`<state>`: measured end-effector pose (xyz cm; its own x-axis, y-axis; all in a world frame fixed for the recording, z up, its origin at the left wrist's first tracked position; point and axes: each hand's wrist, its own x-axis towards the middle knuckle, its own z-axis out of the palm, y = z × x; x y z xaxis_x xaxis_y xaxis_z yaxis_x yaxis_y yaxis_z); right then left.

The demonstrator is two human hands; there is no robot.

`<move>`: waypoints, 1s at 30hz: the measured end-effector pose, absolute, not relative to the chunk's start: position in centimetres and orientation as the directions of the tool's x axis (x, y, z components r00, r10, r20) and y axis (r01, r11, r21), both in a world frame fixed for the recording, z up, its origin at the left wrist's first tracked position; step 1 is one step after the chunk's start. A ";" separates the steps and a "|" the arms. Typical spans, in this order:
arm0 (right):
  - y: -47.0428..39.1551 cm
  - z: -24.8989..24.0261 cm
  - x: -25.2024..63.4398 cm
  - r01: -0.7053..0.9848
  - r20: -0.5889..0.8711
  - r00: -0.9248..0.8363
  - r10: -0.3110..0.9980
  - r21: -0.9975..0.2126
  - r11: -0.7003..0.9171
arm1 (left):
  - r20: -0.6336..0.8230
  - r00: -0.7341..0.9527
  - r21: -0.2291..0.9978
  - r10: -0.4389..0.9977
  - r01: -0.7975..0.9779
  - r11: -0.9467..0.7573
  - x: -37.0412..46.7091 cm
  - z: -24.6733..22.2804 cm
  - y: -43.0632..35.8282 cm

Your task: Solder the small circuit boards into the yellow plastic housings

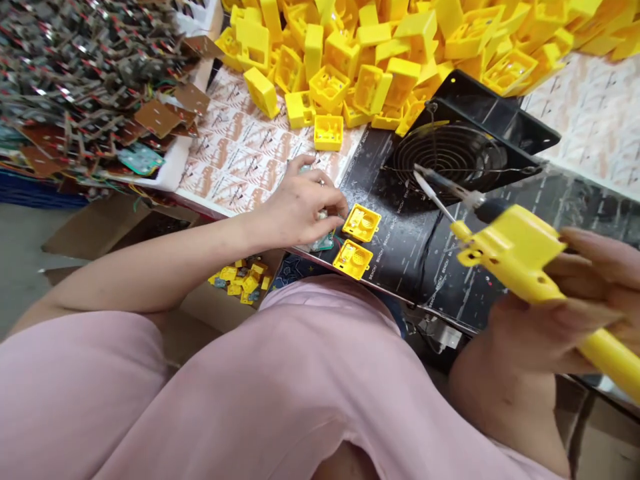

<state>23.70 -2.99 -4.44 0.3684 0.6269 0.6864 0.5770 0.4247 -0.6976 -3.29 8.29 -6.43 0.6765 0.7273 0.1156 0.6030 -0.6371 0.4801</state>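
My left hand (305, 203) rests near the bench's front edge, its fingers curled over small green circuit boards. One circuit board (324, 241) with thin wires shows below the thumb, and the fingers close on the boards, which they partly hide. Just right of the fingertips, two open yellow plastic housings (363, 223) lie one in front of the other, with small metal parts inside. My right hand (565, 313) is wrapped around the handle of a yellow soldering gun (520, 243). Its slim tip and a pale guide tube point left, above the black mat and away from the housings.
A black fan (450, 150) with a wire grille stands behind the soldering tip. Yellow housings (370, 67) are heaped along the back. At left, brown circuit boards (157, 119) overfill a white tray. Below the bench edge, yellow pieces (243, 280) lie in a box.
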 end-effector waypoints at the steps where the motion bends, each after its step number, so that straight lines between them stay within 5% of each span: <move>1: -2.7 -5.0 23.9 0.581 0.737 0.446 0.508 -0.670 0.463 | 0.116 0.679 0.465 0.725 0.608 -0.643 -2.8 -6.6 8.3; 3: -2.4 -6.1 24.4 0.581 0.765 0.479 0.431 -0.644 0.497 | 0.121 0.686 0.416 0.718 0.621 -0.664 -2.2 -6.8 8.4; 7: -4.1 -7.2 24.9 0.582 0.700 0.372 0.609 -0.687 0.434 | 0.075 0.707 0.332 0.703 0.647 -0.686 -1.6 -6.6 8.5; 11: -6.2 -6.5 24.5 0.605 0.612 0.033 0.790 -0.641 0.472 | -0.014 0.718 0.275 0.696 0.672 -0.687 -1.0 -5.8 8.7; 16: -4.9 -5.0 23.8 0.585 0.603 -0.238 0.762 -0.537 0.608 | -0.059 0.736 0.227 0.675 0.668 -0.709 -0.5 -5.2 8.9; 30: -3.3 -3.4 24.0 0.623 0.493 -0.420 0.761 -0.454 0.638 | -0.086 0.765 0.152 0.639 0.644 -0.750 -0.3 -5.0 9.2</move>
